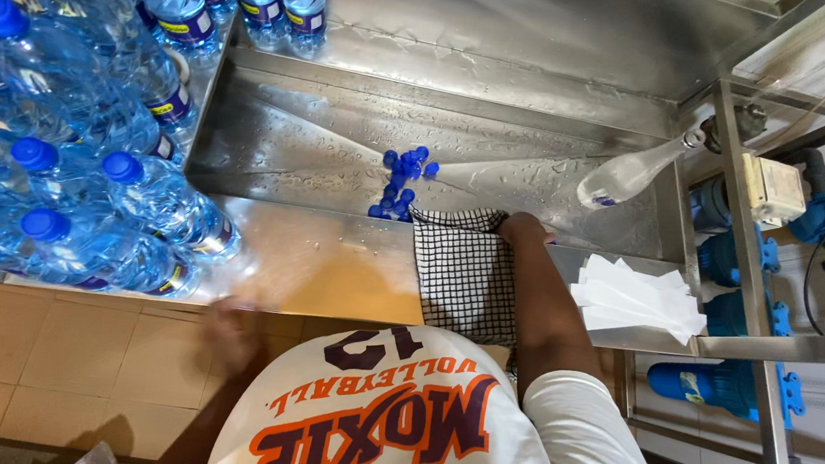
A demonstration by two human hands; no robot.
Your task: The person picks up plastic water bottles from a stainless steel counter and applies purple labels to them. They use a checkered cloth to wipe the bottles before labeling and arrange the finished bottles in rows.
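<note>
Right hand (524, 229) grip rests on checked cloth (464, 271) — clench unclear; left hand (233, 331) blurred — cannot tell.

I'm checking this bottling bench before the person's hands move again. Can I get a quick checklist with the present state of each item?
1. Right hand placed: ok, it rests on the checkered cloth at the trough's front edge.
2. Left hand free: cannot tell, it is blurred below the bench edge.
3. Loose blue caps within reach: ok, they lie clustered in the steel trough just beyond the cloth.
4. Bottle at the filler capped: not ok, it sits tilted at the nozzle with no cap showing.
5. Filled bottles capped: ok, those in view carry blue caps.
6. White paper stack dry: cannot tell.
</note>
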